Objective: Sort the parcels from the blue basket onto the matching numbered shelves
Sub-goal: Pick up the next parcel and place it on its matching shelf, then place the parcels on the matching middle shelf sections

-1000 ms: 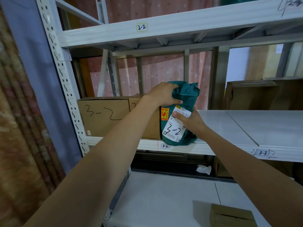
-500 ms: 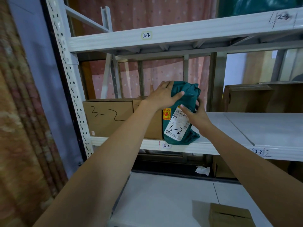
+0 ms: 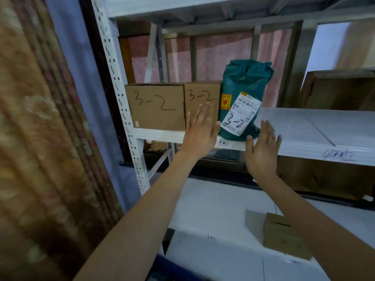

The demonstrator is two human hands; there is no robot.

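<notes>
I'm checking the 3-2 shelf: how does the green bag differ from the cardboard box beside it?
The green bag is soft, crumpled plastic; the cardboard box is rigid and square. The bag stands taller than the box. The bag's 3-2 is on a white label, the box's on bare cardboard. Both are marked 3-2.

Crinkled plastic green parcel point(image 3: 243, 86), matt cardboard boxes point(image 3: 157, 106)

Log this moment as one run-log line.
green parcel upright on 3-2 shelf | left hand open | right hand open
</notes>
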